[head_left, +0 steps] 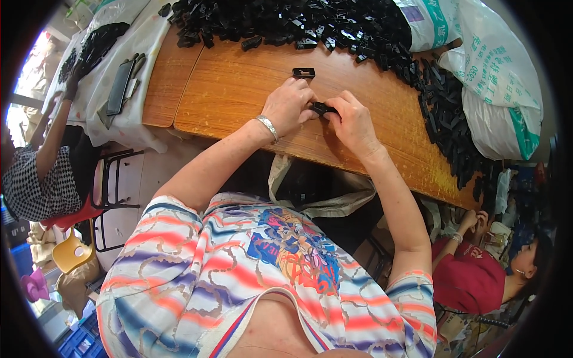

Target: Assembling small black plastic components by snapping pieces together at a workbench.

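Note:
Over the wooden table (239, 89), my two hands meet at a small black plastic part (323, 108). My left hand (290, 106), with a silver bracelet at the wrist, pinches its left end. The fingers of my right hand (351, 119) close on its right side. Just beyond my left fingers lies another black plastic piece (304, 73), a short rectangular one with an opening in it. Fingers cover much of the held part, so its full shape is hidden.
A large heap of black plastic parts (286, 24) spreads along the far side. More long black parts (441, 113) lie at the right beside a white plastic sack (495, 83). Co-workers sit left (45, 173) and right (477, 274). A phone (120, 87) rests on the covered table at left.

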{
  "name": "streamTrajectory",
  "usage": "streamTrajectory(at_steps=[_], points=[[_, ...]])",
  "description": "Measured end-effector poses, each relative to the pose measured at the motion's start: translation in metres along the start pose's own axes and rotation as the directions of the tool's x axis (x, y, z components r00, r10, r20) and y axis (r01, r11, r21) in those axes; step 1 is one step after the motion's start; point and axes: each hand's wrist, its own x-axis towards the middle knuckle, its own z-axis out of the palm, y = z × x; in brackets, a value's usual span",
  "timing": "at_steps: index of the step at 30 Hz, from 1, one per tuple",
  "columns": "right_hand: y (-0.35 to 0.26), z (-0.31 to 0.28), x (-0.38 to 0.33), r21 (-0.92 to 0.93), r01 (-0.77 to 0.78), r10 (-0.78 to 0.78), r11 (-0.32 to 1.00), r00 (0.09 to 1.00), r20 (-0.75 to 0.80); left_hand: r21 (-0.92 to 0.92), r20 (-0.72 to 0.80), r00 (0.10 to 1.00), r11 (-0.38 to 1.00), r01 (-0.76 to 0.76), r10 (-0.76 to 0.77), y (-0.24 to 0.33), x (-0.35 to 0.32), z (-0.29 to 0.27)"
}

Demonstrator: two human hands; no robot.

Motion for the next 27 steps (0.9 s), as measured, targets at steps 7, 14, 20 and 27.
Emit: streamTrajectory(at_steps=[7, 14, 20, 27], points=[[-0.007, 0.024, -0.023, -0.373, 0.132, -0.182, 0.918, 0.978, -0.102, 0.000, 0.012, 1.000, 1.000, -0.013, 0.013, 0.000, 0.002, -0.002], [-0.009, 0.009, -0.036, -0.126, -0.009, 0.002, 0.992, 0.998, -0.059, -0.190, 0.202, 0.978, 0.982, -0.017, 0.056, -0.009, 0.005, -0.016], [-0.064, -0.001, -0.107, -0.050, -0.008, 0.007, 0.999, 1.000, -0.017, -0.063, -0.177, 0.980, 0.995, 0.078, -0.088, -0.027, 0.023, -0.026], [-0.032, -0.016, -0.078, 0.010, 0.084, -0.083, 0.996, 0.994, -0.065, 0.057, -0.048, 0.990, 0.989, 0.137, -0.134, -0.031, 0.034, 0.000]])
